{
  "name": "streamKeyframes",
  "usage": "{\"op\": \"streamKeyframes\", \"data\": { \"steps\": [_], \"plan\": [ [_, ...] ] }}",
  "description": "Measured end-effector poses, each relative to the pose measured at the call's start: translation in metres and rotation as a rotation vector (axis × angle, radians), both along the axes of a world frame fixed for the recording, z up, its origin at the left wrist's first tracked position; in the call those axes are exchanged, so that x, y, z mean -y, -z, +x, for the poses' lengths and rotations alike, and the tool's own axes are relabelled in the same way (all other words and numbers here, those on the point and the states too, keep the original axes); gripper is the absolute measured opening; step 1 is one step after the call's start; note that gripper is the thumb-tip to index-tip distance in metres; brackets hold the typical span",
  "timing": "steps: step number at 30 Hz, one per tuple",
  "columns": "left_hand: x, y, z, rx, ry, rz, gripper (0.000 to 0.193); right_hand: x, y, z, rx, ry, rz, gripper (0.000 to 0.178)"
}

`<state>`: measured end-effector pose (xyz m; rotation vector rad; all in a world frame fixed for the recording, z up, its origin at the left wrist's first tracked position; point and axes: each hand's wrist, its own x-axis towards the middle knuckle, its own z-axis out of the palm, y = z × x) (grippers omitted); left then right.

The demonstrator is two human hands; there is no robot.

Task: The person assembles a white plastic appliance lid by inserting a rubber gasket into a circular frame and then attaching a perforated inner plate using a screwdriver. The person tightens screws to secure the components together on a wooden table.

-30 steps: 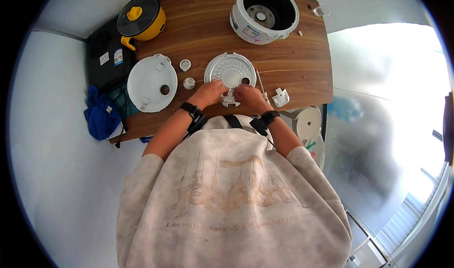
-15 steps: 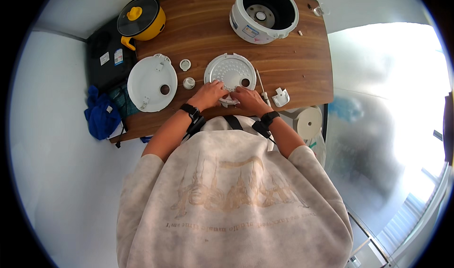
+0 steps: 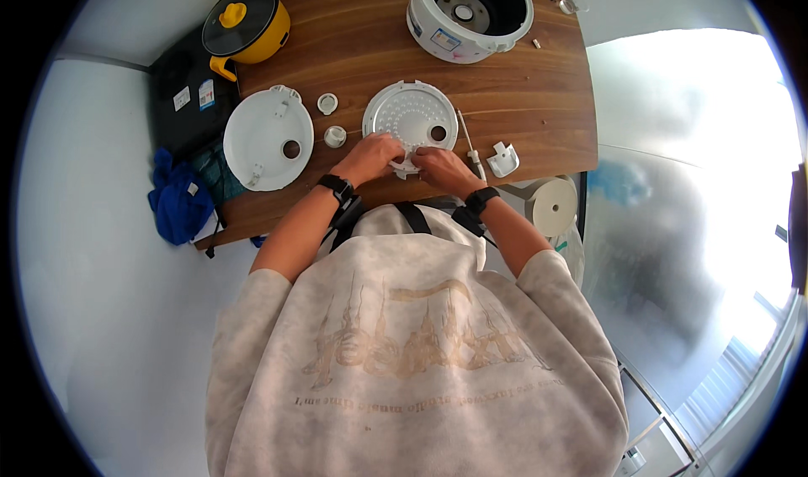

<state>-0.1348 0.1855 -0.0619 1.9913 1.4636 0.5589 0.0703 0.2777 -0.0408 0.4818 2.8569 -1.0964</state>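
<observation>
Two hands meet at the near edge of a dimpled metal disc

The round, dimpled metal disc (image 3: 411,117) lies flat on the wood-topped counter (image 3: 358,43), close to its near edge, with a round hole right of its centre. The left hand (image 3: 371,159) and the right hand (image 3: 444,170) rest at the disc's near rim, side by side. The fingers of both are bent and narrow; whether they pinch anything small cannot be told.

Just right of the disc lies a thin-shafted screwdriver (image 3: 476,165), and beyond it a small white bracket (image 3: 504,160). On the left are two small round white parts, one (image 3: 327,104) farther off than the other (image 3: 335,136), then a large white lid shell (image 3: 263,127) with a hole.

Toward the far edge stands a white cooker body (image 3: 459,47), dark inside. Far left are a yellow pot (image 3: 271,39) with a dark lid, a black case (image 3: 192,117) and blue cloth (image 3: 179,210).
</observation>
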Motion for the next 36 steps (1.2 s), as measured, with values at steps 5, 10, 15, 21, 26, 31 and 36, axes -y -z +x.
{"op": "streamKeyframes", "data": {
  "steps": [5,10,15,21,26,31,36],
  "plan": [
    [0.002,-0.001,0.001,0.026,-0.048,0.014,0.017,-0.002,0.005,0.003,0.011,-0.018,-0.003,0.008],
    [0.002,0.001,0.002,0.049,-0.093,-0.033,0.017,-0.010,0.010,0.004,0.025,-0.023,-0.107,0.006],
    [-0.003,0.004,0.005,0.038,-0.111,-0.080,0.015,-0.009,0.022,-0.001,0.077,0.014,-0.046,0.008],
    [-0.007,0.008,0.005,0.061,-0.101,-0.071,0.017,0.008,0.009,-0.004,0.234,0.128,0.140,0.020],
    [-0.008,0.010,0.006,0.106,-0.127,-0.142,0.017,0.011,0.013,-0.001,0.224,0.168,0.170,0.021],
    [-0.009,0.008,0.003,0.101,-0.083,-0.173,0.020,0.003,0.014,0.005,0.113,0.148,0.110,0.018],
    [-0.005,0.004,0.003,0.064,-0.060,-0.149,0.020,0.001,0.010,0.006,0.109,0.180,0.018,0.015]
  ]
}}
